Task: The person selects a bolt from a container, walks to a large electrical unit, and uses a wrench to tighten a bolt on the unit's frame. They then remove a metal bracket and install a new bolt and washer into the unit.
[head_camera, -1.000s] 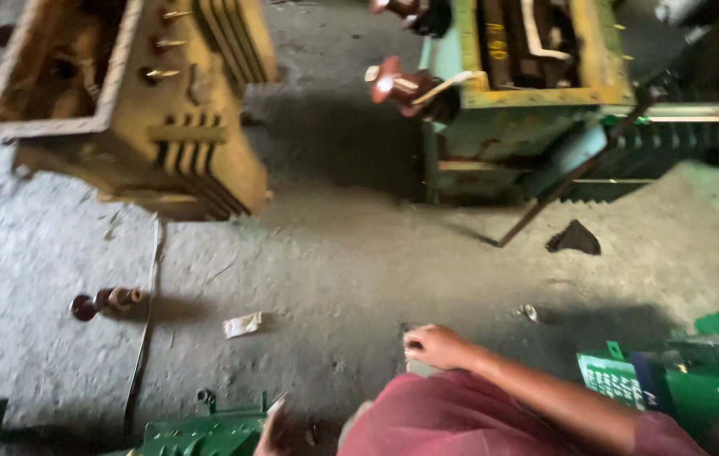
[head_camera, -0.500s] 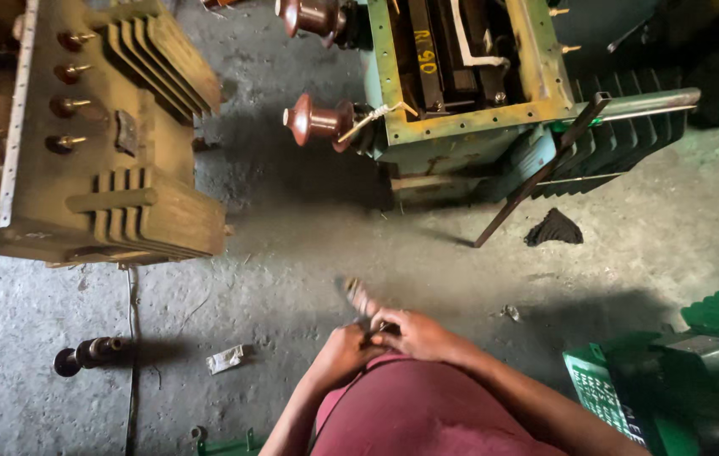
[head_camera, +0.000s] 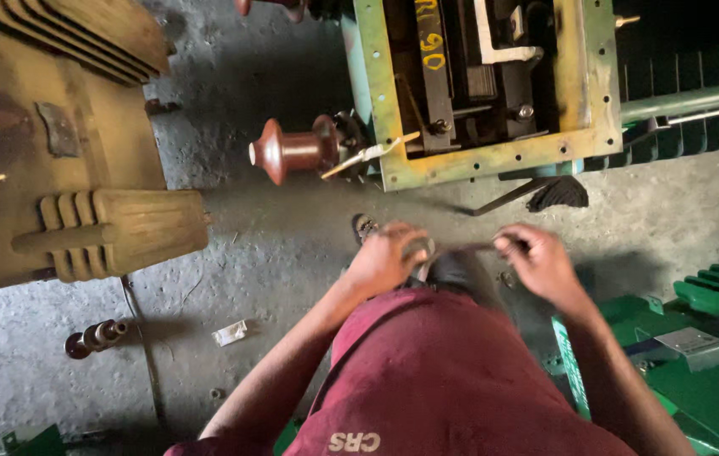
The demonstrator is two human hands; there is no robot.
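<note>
— What do the hands have?

— The left hand (head_camera: 386, 257) is curled around a small grey roll, seemingly tape (head_camera: 417, 248); the right hand (head_camera: 538, 263) pinches its thin dark free end (head_camera: 477, 247), stretched between them above the grey concrete floor (head_camera: 275, 253), before the open green-framed transformer tank (head_camera: 477, 93).

— How would it handle?

— Probably light and limp, possibly sticky; best held by the roll's sides and the strip's tip. A brown ribbed porcelain insulator (head_camera: 292, 150) lies near.

Dim daylight, soft shadows (hands perhaps motion-blurred).
</note>
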